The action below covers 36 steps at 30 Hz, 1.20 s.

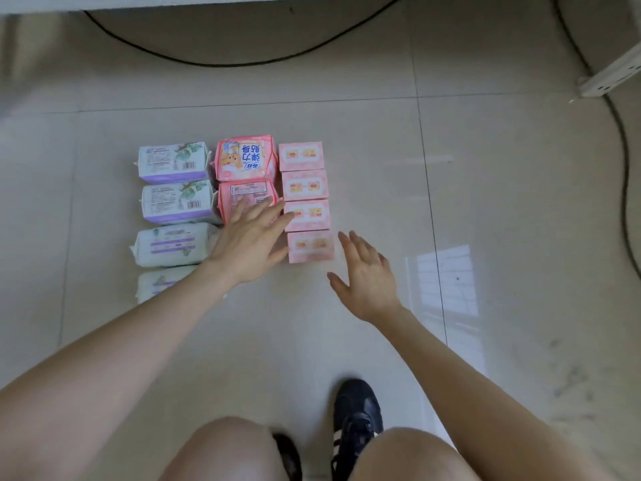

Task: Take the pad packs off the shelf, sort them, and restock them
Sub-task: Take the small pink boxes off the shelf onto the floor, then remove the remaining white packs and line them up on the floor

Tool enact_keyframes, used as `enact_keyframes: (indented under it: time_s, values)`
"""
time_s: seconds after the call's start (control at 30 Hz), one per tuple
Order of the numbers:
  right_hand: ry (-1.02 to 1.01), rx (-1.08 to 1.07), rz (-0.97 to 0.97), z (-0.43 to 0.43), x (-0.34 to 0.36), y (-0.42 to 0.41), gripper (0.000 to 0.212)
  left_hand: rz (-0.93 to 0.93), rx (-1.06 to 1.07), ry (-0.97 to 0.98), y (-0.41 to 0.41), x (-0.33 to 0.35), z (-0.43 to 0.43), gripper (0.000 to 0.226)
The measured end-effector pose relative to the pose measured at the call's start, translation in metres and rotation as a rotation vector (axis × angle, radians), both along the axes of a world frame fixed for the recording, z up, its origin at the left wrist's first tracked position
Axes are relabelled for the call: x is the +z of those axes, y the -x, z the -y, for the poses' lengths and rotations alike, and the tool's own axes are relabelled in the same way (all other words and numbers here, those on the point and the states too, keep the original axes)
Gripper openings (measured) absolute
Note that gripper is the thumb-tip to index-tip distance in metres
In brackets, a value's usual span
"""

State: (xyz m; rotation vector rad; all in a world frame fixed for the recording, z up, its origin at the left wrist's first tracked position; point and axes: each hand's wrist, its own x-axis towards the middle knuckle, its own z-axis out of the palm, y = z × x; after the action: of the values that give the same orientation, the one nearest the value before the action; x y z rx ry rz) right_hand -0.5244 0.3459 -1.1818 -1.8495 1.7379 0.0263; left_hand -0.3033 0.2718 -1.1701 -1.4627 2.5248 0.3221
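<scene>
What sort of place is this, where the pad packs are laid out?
Probably an indoor room, maybe a shop or stockroom, not certain. The pad packs lie in rows on a glossy tiled floor, with a black cable and a white power strip nearby.

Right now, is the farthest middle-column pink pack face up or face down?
Face up: the farthest middle-column pink pack shows its bear picture and large blue lettering.

"弹力贴身", upside down, on pink pack (245,157)
</scene>
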Motion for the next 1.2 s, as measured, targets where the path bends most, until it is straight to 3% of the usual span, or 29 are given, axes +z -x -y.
enact_keyframes:
  time_s: [0.3, 0.63, 1.2]
  values:
    - [-0.059, 0.092, -0.181, -0.037, 0.155, -0.007, 0.068, 0.133, 0.06, -0.104, -0.016, 0.146, -0.067, 0.063]
    - [0.1, 0.072, -0.247, -0.028, 0.378, -0.023, 0.069, 0.24, 0.123, -0.008, -0.014, 0.375, -0.076, 0.064]
    - [0.679, -0.017, -0.262, 0.04, 0.754, -0.045, 0.068, 0.092, 0.183, 0.528, -0.02, 0.748, -0.014, 0.066]
